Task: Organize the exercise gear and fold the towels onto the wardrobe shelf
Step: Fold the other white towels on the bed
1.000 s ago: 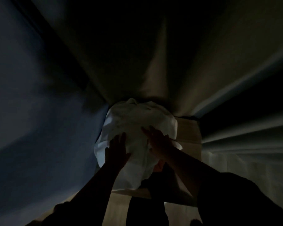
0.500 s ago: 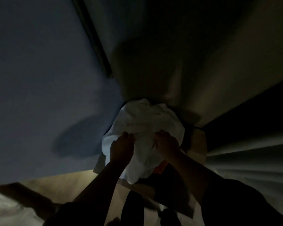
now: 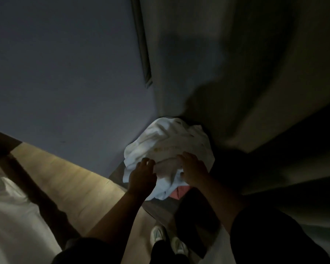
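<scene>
A crumpled white towel (image 3: 168,143) lies in a heap in the dim corner, partly over a pink item (image 3: 178,193) that peeks out beneath it. My left hand (image 3: 141,178) is at the towel's near left edge, its fingers curled into the cloth. My right hand (image 3: 193,168) rests on top of the towel with its fingers spread over the fabric. What the heap sits on is too dark to make out.
A blue-grey wall (image 3: 65,73) fills the left, meeting a pale wardrobe panel (image 3: 236,63) at the corner. Dark shelf edges (image 3: 293,168) run along the right. Wooden floor (image 3: 69,178), a white bed (image 3: 10,216) at lower left and my shoes (image 3: 168,239) lie below.
The view has tilted down and left, bringing floor and bed into sight. My left hand went from flat on the towel to curled into it; the right stays on top.
</scene>
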